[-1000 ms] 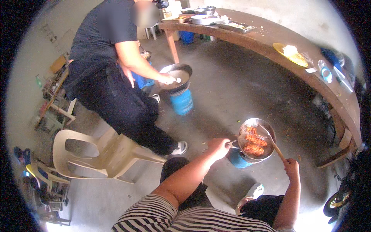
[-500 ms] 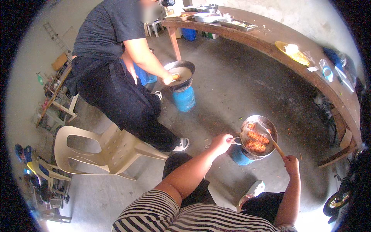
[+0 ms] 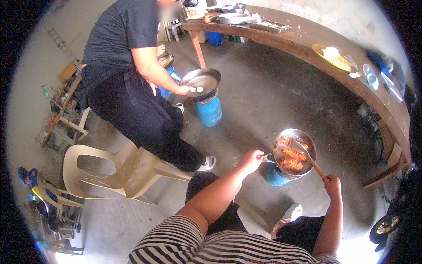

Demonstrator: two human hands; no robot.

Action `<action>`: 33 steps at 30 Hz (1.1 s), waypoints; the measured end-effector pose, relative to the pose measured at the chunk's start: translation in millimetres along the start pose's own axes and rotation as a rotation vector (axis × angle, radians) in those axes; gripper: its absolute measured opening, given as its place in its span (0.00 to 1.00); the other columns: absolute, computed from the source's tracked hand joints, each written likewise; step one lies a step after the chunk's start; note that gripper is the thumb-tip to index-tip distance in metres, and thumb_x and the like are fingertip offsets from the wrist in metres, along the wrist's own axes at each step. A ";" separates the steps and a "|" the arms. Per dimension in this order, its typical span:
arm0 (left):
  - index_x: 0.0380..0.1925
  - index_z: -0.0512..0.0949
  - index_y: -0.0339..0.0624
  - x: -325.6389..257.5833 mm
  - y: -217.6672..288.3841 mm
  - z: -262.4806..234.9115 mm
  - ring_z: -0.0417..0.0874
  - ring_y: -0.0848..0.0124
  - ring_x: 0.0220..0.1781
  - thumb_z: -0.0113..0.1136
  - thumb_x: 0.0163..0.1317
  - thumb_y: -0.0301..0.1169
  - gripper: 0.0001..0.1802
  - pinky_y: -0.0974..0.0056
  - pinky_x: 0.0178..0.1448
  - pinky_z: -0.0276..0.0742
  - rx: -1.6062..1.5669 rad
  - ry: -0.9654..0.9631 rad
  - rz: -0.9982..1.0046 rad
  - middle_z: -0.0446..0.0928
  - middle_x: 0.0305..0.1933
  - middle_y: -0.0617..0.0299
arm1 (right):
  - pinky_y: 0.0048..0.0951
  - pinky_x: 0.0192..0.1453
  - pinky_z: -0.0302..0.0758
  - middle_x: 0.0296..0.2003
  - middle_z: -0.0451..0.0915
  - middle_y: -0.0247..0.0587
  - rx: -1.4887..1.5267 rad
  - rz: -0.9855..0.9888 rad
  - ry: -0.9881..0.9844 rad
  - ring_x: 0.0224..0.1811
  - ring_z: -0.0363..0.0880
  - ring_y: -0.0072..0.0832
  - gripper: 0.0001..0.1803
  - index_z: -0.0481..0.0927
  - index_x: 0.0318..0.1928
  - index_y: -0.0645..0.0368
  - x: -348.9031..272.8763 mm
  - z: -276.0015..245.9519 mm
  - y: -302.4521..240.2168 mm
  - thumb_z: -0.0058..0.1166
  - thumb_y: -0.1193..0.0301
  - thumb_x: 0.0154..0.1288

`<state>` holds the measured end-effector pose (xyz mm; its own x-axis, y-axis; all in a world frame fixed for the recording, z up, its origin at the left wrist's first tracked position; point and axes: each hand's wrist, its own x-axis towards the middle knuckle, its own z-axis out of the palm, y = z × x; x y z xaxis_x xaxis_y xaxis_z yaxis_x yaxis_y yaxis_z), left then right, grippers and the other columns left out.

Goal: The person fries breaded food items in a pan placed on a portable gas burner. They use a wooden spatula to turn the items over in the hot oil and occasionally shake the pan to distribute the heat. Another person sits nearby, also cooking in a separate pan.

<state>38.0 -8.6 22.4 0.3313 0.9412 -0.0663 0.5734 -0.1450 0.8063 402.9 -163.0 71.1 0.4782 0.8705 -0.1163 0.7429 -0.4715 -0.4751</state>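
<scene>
My left fingers point(image 3: 257, 155) grip the frying pan point(image 3: 309, 141) by its handle point(image 3: 267, 157); my right fingers point(image 3: 328, 179) clasp a wooden-handled spatula point(image 3: 314, 164), blade among orange-brown fried pieces point(image 3: 292, 164)!

Left hand point(image 3: 251, 161) on the handle point(image 3: 267, 158) of the frying pan point(image 3: 310, 143), right hand point(image 3: 332, 185) gripping a wooden-handled turner point(image 3: 315, 166), its blade point(image 3: 300, 146) right in among the browned food pieces point(image 3: 292, 163)! Blue canister point(image 3: 276, 177) below. Over to the left, a co-worker point(image 3: 127, 88) leans toward a second pan point(image 3: 212, 77); a yellow plate point(image 3: 317, 51) sits on the brown counter point(image 3: 303, 31).
</scene>
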 end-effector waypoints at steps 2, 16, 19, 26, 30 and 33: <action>0.45 0.77 0.42 1.4 1.6 0.9 0.82 0.63 0.45 0.56 0.61 0.34 0.14 0.62 0.49 0.76 -0.039 0.000 -0.044 0.81 0.42 0.53 | 0.32 0.27 0.73 0.17 0.78 0.44 -0.006 0.020 0.020 0.19 0.77 0.29 0.17 0.81 0.32 0.65 1.3 1.8 6.4 0.57 0.60 0.58; 0.43 0.78 0.43 2.1 -4.0 -4.1 0.82 0.64 0.43 0.56 0.61 0.34 0.13 0.63 0.48 0.77 0.004 0.079 0.033 0.81 0.40 0.53 | 0.32 0.26 0.72 0.16 0.77 0.42 0.014 0.031 0.019 0.18 0.77 0.29 0.17 0.82 0.30 0.65 -1.3 0.6 -1.6 0.57 0.60 0.57; 0.44 0.78 0.43 3.8 -3.8 -2.2 0.83 0.64 0.43 0.56 0.61 0.34 0.13 0.63 0.48 0.77 -0.035 0.067 0.001 0.81 0.40 0.53 | 0.34 0.27 0.73 0.17 0.78 0.44 0.007 0.037 0.004 0.20 0.78 0.32 0.17 0.81 0.30 0.64 0.8 0.3 3.2 0.56 0.59 0.57; 0.46 0.77 0.42 6.1 -2.7 -2.4 0.82 0.67 0.42 0.55 0.62 0.33 0.13 0.65 0.46 0.77 -0.056 0.047 0.038 0.81 0.40 0.54 | 0.41 0.31 0.72 0.21 0.78 0.50 -0.044 0.076 -0.017 0.24 0.78 0.44 0.20 0.81 0.28 0.62 0.5 -3.6 2.0 0.56 0.55 0.56; 0.45 0.78 0.41 4.8 -8.4 -7.6 0.82 0.67 0.41 0.55 0.61 0.32 0.13 0.65 0.46 0.77 -0.082 0.062 0.040 0.81 0.40 0.54 | 0.44 0.33 0.72 0.24 0.79 0.53 0.025 0.066 -0.017 0.27 0.78 0.49 0.20 0.81 0.28 0.62 -1.7 -0.4 -5.5 0.56 0.55 0.55; 0.43 0.78 0.39 1.9 -0.8 -10.8 0.82 0.65 0.40 0.56 0.59 0.30 0.13 0.63 0.46 0.76 -0.091 0.084 0.061 0.81 0.38 0.52 | 0.43 0.35 0.74 0.25 0.79 0.55 -0.008 0.063 -0.007 0.31 0.79 0.50 0.20 0.81 0.28 0.62 0.3 0.1 -1.1 0.56 0.54 0.55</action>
<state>30.1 -3.4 28.0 0.2977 0.9542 0.0306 0.4821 -0.1779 0.8579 402.2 -162.3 71.5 0.5210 0.8399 -0.1525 0.7149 -0.5269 -0.4597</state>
